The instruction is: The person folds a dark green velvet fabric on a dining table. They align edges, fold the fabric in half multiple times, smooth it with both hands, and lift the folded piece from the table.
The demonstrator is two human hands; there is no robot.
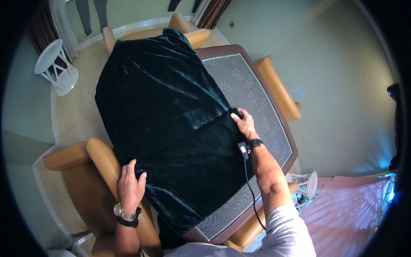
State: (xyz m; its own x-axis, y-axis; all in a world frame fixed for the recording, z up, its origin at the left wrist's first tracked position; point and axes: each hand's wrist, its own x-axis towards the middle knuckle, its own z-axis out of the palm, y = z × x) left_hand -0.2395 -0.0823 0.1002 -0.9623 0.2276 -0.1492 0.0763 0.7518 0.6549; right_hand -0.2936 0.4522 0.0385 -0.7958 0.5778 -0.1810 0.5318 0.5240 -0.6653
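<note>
A dark green velvet cloth [154, 96] lies spread over the table with a grey leaf-patterned top [253, 86], its left side and far end reaching past the table. My right hand [244, 122] pinches the cloth's right edge between thumb and fingers, where a crease runs leftward. At the cloth's left edge is my left hand [131, 184], with its fingers apart and nothing seen between them; whether its fingertips touch the cloth I cannot tell. A small black device [243, 150] with a cable sits at my right wrist.
A tan armchair [96, 183] stands close at the left, beside my left hand. More tan chairs [277, 88] stand around the table. A white round stand [57, 67] is at the far left. Pink pleated fabric [346, 208] is at the lower right.
</note>
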